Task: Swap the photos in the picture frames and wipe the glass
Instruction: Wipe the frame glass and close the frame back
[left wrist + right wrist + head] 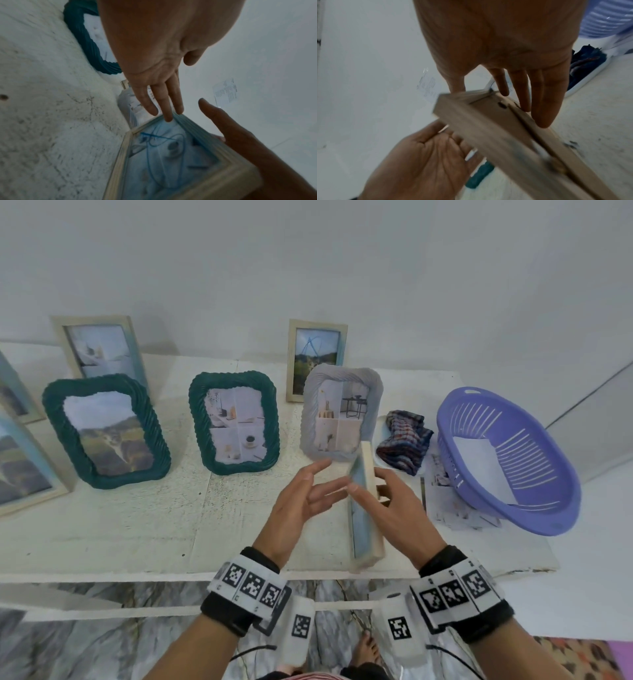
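Note:
A light wooden picture frame point(364, 529) with a blue-toned photo stands edge-on near the table's front edge, between my hands. My right hand point(394, 508) pinches it, thumb across the glass side and straight fingers point(541, 108) on the wooden back point(488, 128). My left hand point(308, 494) is spread flat beside the front. In the left wrist view its fingertips point(169, 119) touch the frame's point(171, 162) top corner. A checked cloth point(404, 443) lies folded behind my right hand.
On the white table point(120, 529) stand two green frames point(106, 433) point(234, 422), a grey frame point(342, 412) and wooden frames behind point(317, 359). A purple basket point(561, 508) tilts at right over loose photos point(445, 501). More frames line the left edge point(20, 467).

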Available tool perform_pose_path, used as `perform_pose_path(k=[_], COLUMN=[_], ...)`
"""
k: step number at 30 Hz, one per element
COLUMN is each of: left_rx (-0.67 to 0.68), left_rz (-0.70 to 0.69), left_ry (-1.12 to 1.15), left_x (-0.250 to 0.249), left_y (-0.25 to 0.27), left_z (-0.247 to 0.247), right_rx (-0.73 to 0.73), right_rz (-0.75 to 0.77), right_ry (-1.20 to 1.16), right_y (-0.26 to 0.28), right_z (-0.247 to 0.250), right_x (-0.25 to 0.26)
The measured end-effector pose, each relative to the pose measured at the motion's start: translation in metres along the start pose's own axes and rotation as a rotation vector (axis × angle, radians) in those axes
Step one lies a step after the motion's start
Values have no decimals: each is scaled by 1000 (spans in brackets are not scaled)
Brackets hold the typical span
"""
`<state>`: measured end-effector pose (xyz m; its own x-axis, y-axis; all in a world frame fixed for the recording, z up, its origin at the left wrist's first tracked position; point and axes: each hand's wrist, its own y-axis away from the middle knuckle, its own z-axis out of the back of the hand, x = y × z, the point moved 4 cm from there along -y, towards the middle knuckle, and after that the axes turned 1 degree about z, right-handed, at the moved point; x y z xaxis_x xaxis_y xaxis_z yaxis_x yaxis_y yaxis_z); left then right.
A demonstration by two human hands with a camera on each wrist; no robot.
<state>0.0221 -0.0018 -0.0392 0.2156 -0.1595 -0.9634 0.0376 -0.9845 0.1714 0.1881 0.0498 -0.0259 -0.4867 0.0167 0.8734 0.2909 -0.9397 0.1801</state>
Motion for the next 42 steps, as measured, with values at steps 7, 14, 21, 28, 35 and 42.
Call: perform_pose_path(k=[7, 14, 21, 28, 35, 42], left_rx=[-167, -198, -338, -357, -367, -372], left_rz=[56, 120, 2, -31, -26, -66], left_ry=[-232, 24, -29, -69, -71, -74], left_x=[21, 16, 11, 6, 6, 3], left_y=[-9, -9, -4, 6, 11, 12], left_z=[12, 11, 30, 44, 52, 58], right_rx=[-44, 76, 96, -449, -229, -275], right_rz=[-111, -231, -159, 105, -156, -166], right_ry=[-394, -906, -578, 596, 944, 763], right_y=[8, 10, -7, -89, -145, -138], right_z=[28, -1, -10, 42, 40, 47], right_x=[-23, -25, -17, -2, -23, -21])
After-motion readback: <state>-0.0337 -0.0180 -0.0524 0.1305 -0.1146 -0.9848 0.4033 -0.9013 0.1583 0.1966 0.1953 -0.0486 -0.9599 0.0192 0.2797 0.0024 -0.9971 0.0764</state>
